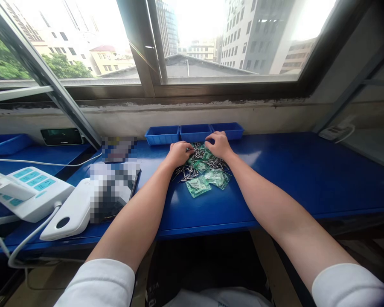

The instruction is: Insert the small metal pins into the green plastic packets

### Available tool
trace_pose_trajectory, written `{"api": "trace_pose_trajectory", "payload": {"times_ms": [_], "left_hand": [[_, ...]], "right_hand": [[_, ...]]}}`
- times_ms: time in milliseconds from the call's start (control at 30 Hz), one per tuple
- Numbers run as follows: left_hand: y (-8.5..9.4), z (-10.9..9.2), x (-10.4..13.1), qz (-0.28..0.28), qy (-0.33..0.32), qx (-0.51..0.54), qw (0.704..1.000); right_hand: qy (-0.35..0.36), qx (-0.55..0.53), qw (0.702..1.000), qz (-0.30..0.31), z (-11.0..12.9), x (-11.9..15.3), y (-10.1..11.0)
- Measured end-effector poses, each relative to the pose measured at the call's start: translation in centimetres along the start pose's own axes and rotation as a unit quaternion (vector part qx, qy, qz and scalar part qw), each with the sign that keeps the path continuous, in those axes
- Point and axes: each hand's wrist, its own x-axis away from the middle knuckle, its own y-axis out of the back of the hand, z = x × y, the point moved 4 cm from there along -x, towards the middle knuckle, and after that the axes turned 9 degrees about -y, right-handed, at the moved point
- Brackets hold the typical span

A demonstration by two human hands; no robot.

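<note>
A loose heap of thin silvery metal rods [189, 172] lies on the blue worktop, their exact kind too small to tell. Mixed among them are small see-through green packets [198, 186], some with rods visible inside. My left hand [180, 153] is at the heap's left edge, fingertips pressed together; whatever they grip is too small to make out. On the opposite side my right hand [219, 145] hovers at the heap's upper right, fingers curved, with a gap between thumb and forefinger and nothing visible in it.
Three joined blue bins [163, 135] stand behind the heap against the wall. At left are a white power bank [68, 211], a power strip [35, 192] with cables, a blurred-out item [115, 192] and a dark phone [62, 136]. The worktop [294, 170] extends right.
</note>
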Motion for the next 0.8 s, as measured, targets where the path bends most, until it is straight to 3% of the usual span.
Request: {"api": "trace_pose_trajectory", "payload": {"times_ms": [133,267,667,800], "left_hand": [[0.3,-0.3,0.0,-0.018,-0.002,0.011,1.000],[0.6,-0.5,-0.1,-0.040,0.005,0.037,0.999],[1.0,-1.0,0.0,-0.090,-0.012,0.108,0.990],[0.9,-0.8,-0.1,-0.085,-0.007,0.092,0.992]], "right_hand": [[0.069,-0.048,0.993,0.078,1.7,0.8,-0.3],[0.085,-0.086,0.983,0.140,2.5,1.4,-0.7],[0.047,-0.103,0.987,0.115,2.3,1.1,-0.8],[0.028,-0.176,0.980,0.093,2.2,0.9,-0.5]]}}
